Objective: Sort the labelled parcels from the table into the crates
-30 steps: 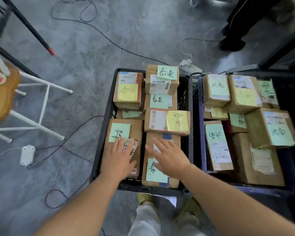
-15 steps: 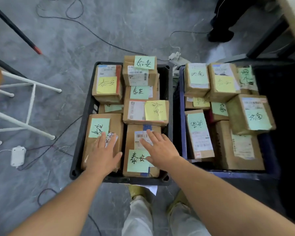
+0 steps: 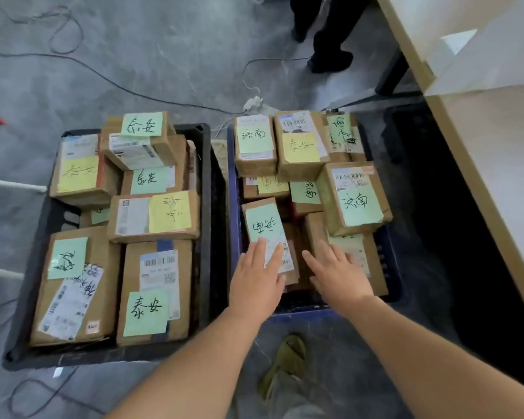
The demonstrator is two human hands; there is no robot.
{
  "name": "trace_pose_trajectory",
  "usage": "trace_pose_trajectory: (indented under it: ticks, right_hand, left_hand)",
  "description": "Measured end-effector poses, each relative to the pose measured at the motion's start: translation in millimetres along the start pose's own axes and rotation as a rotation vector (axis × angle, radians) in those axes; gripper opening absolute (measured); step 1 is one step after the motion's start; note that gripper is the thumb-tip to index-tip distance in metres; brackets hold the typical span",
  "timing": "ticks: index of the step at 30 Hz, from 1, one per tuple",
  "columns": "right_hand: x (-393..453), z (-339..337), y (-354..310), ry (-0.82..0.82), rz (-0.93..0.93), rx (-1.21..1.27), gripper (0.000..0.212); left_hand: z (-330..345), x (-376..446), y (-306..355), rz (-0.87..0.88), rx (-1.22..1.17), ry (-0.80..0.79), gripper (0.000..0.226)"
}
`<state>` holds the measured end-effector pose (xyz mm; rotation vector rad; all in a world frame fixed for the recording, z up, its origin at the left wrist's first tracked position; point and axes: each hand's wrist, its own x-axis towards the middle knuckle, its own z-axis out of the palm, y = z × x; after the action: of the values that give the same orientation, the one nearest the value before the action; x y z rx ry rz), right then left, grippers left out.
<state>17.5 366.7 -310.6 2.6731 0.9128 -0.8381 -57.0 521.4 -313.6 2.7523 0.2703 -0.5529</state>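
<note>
Two crates stand side by side on the floor, a black crate (image 3: 208, 182) on the left and a blue crate (image 3: 233, 225) on the right. Both are packed with brown cardboard parcels bearing green or yellow handwritten notes. My left hand (image 3: 256, 282) lies flat, fingers straight, on a narrow green-noted parcel (image 3: 262, 222) at the front of the blue crate. My right hand (image 3: 338, 272) rests flat on the neighbouring parcel (image 3: 366, 261). Neither hand grips anything.
A pale table (image 3: 493, 152) runs along the right edge, with deep shadow beneath it. Cables (image 3: 109, 80) trail over the grey floor behind the crates. Another person's dark legs and shoes (image 3: 324, 52) stand at the back. White stool legs (image 3: 12, 186) show at far left.
Both hands have left the front parcels of the black crate and moved right onto the front parcels of the blue crate. The view has swung right, bringing the table into sight.
</note>
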Motion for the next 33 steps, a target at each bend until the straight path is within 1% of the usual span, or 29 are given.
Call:
trace_pose_trajectory:
  ticks: [2,4,6,9,12,14,16,18,21,24,27,29,33]
  right_hand:
    - [7.3,17.0,19.2,-0.039,0.032,0.012,0.065]
    - [14.7,32.9,31.9,-0.084,0.062,0.054,0.077]
    - [21.1,45.1,37.6,-0.088,0.065,0.086,0.082]
    - [23.1,49.7,38.7,-0.092,0.049,0.09,0.082]
    - [19.9,39.2,35.0,-0.095,0.04,0.095,0.084]
    - [19.5,24.8,27.1,-0.076,0.007,0.094,0.08]
    - [26.4,7.8,17.0,-0.036,-0.048,0.115,0.08]
    - [41.1,-11.2,10.1,-0.001,-0.09,0.114,0.082]
    - [73.7,-34.2,8.4,0.041,-0.082,0.108,0.085]
    - [105.9,-43.3,10.2,0.058,-0.056,0.146,0.078]
    - [130.4,-40.5,18.3,0.014,-0.022,0.182,0.073]
    - [143.5,-35.8,23.4,-0.019,0.008,0.16,0.07]
    - [157.2,-30.2,24.5,-0.046,0.056,0.169,0.071]
  left_hand:
    - [14.2,17.3,7.2,0.007,0.033,-0.029,0.062]
    - [27.7,30.1,11.6,0.001,0.039,-0.077,0.061]
    - [38.3,38.0,13.5,-0.009,0.072,-0.115,0.061]
    - [43.0,42.4,14.8,-0.015,0.095,-0.154,0.068]
    - [29.3,45.1,12.9,0.0,0.109,-0.212,0.068]
    - [18.2,48.1,11.7,-0.004,0.106,-0.238,0.068]
    - [4.2,53.3,10.9,-0.031,0.103,-0.196,0.068]
    - [-10.7,62.4,7.8,-0.046,0.105,-0.122,0.069]
    - [-30.1,83.9,-2.7,-0.069,0.129,-0.032,0.07]
    - [-32.2,111.8,-15.3,-0.076,0.149,-0.03,0.073]
    - [-23.2,139.3,-24.5,-0.049,0.161,-0.046,0.077]
    - [-16.8,151.9,-26.7,-0.052,0.133,-0.078,0.08]
    - [-12.7,161.5,-28.6,-0.069,0.043,-0.073,0.077]
